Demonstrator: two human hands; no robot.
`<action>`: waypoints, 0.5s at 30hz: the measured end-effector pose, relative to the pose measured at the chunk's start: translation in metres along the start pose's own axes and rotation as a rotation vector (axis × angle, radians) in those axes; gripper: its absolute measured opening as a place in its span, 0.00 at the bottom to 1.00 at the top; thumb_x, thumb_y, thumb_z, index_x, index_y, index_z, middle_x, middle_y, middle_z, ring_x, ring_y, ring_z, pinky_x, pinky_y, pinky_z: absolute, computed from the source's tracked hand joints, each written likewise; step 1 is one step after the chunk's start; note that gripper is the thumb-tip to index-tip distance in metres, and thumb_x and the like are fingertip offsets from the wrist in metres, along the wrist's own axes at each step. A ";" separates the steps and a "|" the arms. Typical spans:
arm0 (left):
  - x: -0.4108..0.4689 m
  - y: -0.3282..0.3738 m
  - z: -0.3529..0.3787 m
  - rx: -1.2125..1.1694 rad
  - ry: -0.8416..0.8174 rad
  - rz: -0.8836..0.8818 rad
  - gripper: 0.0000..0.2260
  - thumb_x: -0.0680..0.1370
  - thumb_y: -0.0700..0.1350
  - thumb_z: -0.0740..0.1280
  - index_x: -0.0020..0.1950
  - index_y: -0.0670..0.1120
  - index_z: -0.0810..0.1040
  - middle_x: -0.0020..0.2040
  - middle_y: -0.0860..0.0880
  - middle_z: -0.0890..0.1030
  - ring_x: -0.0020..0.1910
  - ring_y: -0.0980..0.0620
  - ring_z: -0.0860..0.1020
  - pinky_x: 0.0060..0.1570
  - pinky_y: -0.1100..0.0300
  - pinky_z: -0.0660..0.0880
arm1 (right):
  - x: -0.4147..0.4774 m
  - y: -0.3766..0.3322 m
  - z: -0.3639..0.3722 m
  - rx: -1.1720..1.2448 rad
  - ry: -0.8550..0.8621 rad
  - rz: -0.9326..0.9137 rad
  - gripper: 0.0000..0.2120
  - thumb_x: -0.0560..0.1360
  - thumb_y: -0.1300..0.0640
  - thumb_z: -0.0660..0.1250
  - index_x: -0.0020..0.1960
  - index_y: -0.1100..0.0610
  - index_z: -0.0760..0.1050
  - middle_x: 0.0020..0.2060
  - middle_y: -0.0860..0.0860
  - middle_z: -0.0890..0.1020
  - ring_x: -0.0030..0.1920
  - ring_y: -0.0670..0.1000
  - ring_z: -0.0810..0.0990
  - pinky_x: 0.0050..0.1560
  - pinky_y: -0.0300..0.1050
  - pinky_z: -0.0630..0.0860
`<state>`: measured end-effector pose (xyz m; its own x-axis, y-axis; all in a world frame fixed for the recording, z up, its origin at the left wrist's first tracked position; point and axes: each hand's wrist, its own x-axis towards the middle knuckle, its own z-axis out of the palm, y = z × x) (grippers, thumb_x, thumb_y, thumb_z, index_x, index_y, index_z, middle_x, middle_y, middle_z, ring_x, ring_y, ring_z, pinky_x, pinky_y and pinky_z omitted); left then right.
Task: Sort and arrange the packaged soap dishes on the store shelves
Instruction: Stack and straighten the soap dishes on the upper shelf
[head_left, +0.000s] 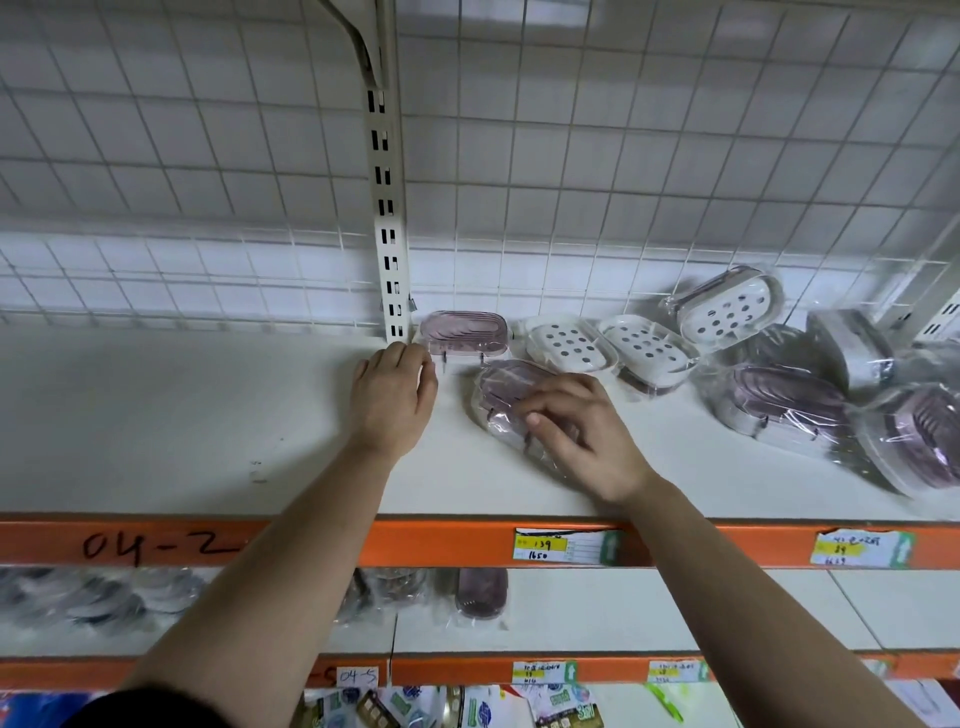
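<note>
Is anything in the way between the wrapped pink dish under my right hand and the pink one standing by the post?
Nothing visible: only bare shelf lies between the wrapped pink dish and the standing pink dish. Your left hand sits just left of that gap.

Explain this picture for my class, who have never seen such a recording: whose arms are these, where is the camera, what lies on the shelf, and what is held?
No machine here: the two grips are a person's bare hands. The one picture comes from a camera worn on the head, looking forward and down, so the arms enter from below. On the white shelf, in clear wrapping, sit white dishes with holes and purple dishes piled at the right. The right grip holds a wrapped purple dish lying flat. The left grip is at the end of a pink dish by the back grid; whether it holds it cannot be told.
</note>
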<state>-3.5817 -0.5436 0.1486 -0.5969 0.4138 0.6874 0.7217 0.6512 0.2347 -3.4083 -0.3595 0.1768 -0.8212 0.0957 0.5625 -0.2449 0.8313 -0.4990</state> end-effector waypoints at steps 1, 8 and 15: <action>0.000 -0.001 0.000 -0.018 0.001 -0.008 0.14 0.79 0.48 0.55 0.46 0.43 0.77 0.43 0.44 0.79 0.42 0.40 0.77 0.44 0.49 0.72 | -0.003 0.004 0.002 0.001 -0.029 0.020 0.14 0.78 0.46 0.62 0.54 0.50 0.82 0.53 0.41 0.80 0.62 0.46 0.73 0.65 0.43 0.63; 0.029 0.001 0.004 -0.101 -0.199 0.011 0.18 0.79 0.45 0.55 0.63 0.39 0.77 0.60 0.40 0.79 0.59 0.37 0.76 0.60 0.45 0.73 | -0.001 0.008 0.008 -0.170 0.008 0.114 0.25 0.67 0.43 0.66 0.59 0.57 0.78 0.56 0.52 0.77 0.58 0.56 0.75 0.60 0.52 0.72; 0.040 -0.002 0.021 -0.089 -0.343 0.024 0.17 0.80 0.39 0.64 0.69 0.42 0.76 0.67 0.42 0.76 0.69 0.39 0.72 0.65 0.47 0.69 | -0.002 0.011 0.010 -0.217 0.014 0.196 0.25 0.66 0.38 0.66 0.56 0.52 0.79 0.57 0.49 0.77 0.56 0.55 0.75 0.59 0.49 0.70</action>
<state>-3.6149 -0.5149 0.1611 -0.6514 0.6278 0.4261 0.7557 0.5869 0.2906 -3.4144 -0.3557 0.1638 -0.8343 0.2724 0.4794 0.0350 0.8938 -0.4471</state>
